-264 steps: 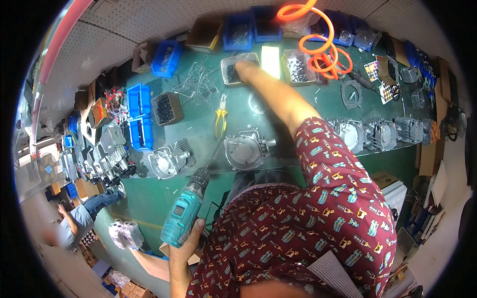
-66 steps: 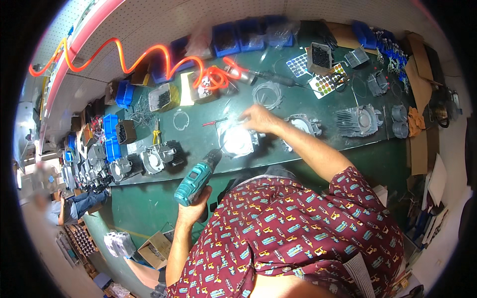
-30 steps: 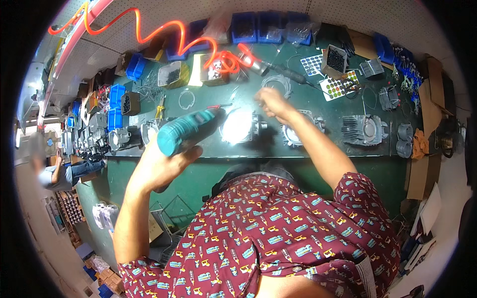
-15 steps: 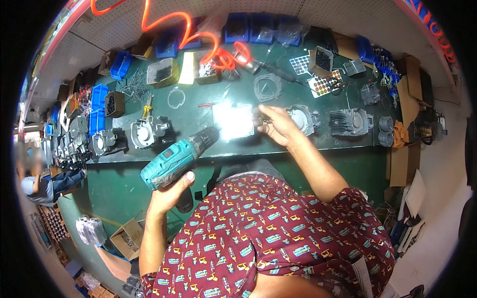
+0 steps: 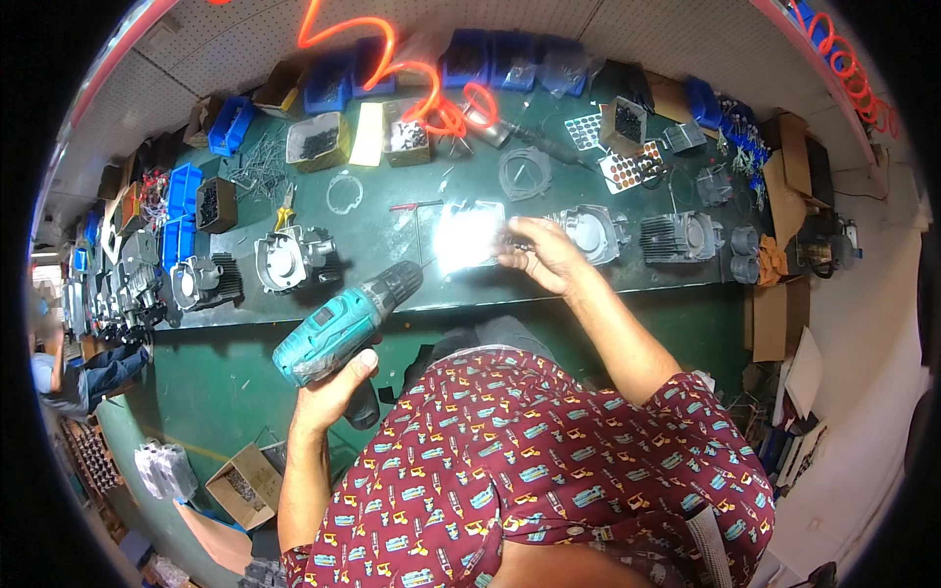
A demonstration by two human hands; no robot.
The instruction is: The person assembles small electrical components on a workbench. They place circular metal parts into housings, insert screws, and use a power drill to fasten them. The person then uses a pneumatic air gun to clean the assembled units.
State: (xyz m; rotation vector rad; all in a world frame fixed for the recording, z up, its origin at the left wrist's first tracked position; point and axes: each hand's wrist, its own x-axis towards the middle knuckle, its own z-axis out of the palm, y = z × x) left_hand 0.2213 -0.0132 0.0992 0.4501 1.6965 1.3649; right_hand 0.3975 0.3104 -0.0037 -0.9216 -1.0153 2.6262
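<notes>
My left hand (image 5: 338,390) grips the handle of a teal cordless drill (image 5: 328,333), its black chuck pointing up and right across the table's front edge. Just beyond the chuck lies a flat rectangular piece (image 5: 469,233), washed out by white glare, so its surface detail is lost. My right hand (image 5: 546,257) is at the right side of that piece, thumb and fingers drawn together around something small and dark that I cannot make out. Right beside this hand sits a grey metal engine part (image 5: 594,235) with a round face.
More grey castings stand along the green table (image 5: 382,186): a finned one (image 5: 676,237) to the right, another (image 5: 291,259) to the left. Yellow-handled pliers (image 5: 285,208), a ring gasket (image 5: 344,194) and boxes of screws (image 5: 319,142) lie behind. An orange coiled hose (image 5: 431,78) hangs above.
The drill has shifted slightly left and down, its chuck now a little farther from the bright piece. My right hand stays beside that piece. The whole view has shifted slightly.
</notes>
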